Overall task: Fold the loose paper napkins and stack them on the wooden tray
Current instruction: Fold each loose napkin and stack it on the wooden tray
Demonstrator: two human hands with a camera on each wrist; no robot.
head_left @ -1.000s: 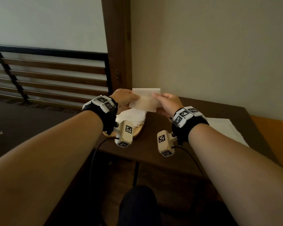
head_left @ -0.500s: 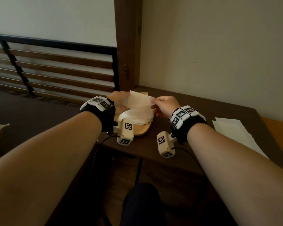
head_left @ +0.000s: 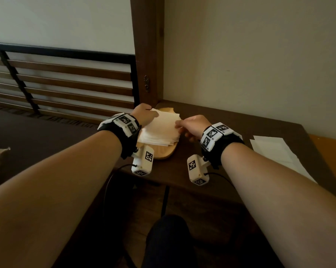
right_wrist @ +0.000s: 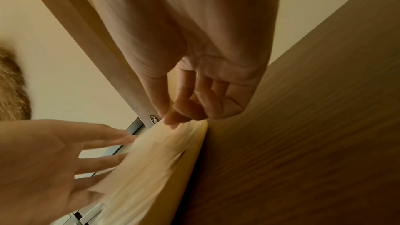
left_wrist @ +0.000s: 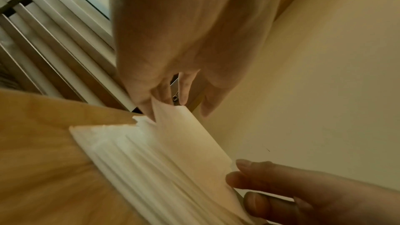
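Note:
A folded paper napkin (head_left: pixel 164 123) lies on top of a stack of folded napkins (head_left: pixel 155 139) on the wooden tray (head_left: pixel 163 152), at the table's far left. My left hand (head_left: pixel 153 115) pinches its left corner between thumb and fingers, and the left wrist view shows the same left hand (left_wrist: pixel 159 106) at that napkin (left_wrist: pixel 190 143). My right hand (head_left: pixel 177 125) pinches the right edge. In the right wrist view, that hand (right_wrist: pixel 171 120) has thumb and forefinger closed on the napkin (right_wrist: pixel 151 151). Loose flat napkins (head_left: pixel 275 151) lie at the table's right end.
The dark wooden table (head_left: pixel 231 136) stands against a wall, with a wooden post (head_left: pixel 147 55) just behind the tray. A slatted railing (head_left: pixel 66 89) runs to the left. My knee (head_left: pixel 167 240) is below the table's front edge.
Both hands have brought the folded napkin down from in front of the wall onto the stack on the tray, still holding it at both sides.

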